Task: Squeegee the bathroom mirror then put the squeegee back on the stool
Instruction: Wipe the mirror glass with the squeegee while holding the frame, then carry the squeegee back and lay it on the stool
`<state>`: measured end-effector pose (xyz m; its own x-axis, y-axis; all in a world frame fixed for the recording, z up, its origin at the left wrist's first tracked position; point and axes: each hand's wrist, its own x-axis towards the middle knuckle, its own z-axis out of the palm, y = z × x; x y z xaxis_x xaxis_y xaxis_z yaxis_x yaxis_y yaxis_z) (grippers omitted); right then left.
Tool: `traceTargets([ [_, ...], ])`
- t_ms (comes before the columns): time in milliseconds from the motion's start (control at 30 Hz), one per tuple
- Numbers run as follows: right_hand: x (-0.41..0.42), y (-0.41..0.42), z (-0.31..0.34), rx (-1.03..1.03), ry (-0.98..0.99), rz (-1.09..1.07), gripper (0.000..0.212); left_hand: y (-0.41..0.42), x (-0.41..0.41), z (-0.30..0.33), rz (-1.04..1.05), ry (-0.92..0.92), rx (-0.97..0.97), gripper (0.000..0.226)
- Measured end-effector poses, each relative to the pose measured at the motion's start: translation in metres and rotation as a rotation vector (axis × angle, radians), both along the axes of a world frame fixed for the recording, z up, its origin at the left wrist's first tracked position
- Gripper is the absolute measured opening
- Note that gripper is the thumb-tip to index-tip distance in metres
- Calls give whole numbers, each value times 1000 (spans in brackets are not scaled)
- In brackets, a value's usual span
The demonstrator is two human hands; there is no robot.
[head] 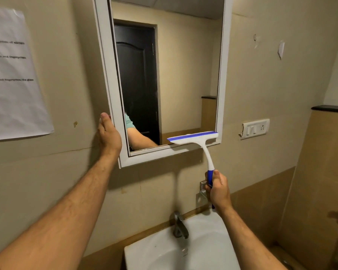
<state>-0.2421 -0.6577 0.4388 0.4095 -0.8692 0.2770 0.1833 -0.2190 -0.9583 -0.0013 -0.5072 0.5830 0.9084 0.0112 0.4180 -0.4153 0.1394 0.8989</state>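
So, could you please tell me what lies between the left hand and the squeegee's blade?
Head view: between left hand and squeegee lies only the mirror, its lower glass and white frame.

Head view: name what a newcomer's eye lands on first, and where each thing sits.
The white-framed mirror fills the upper middle, a dark door reflected in its glass. At its lower right corner a white squeegee with a blue blade meets the glass, its blue handle gripped by the right hand, while the left hand rests against the frame's lower left edge. A white washbasin sits below.
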Motion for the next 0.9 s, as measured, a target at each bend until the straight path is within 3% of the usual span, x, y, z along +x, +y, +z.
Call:
traceTargets([
  [467, 18, 72, 18, -80, -53, 47, 42, 70, 13, -71, 52, -196, 115, 36],
  [900, 44, 256, -32, 33, -20, 141, 41, 294, -15, -158, 106, -321, 343, 38],
])
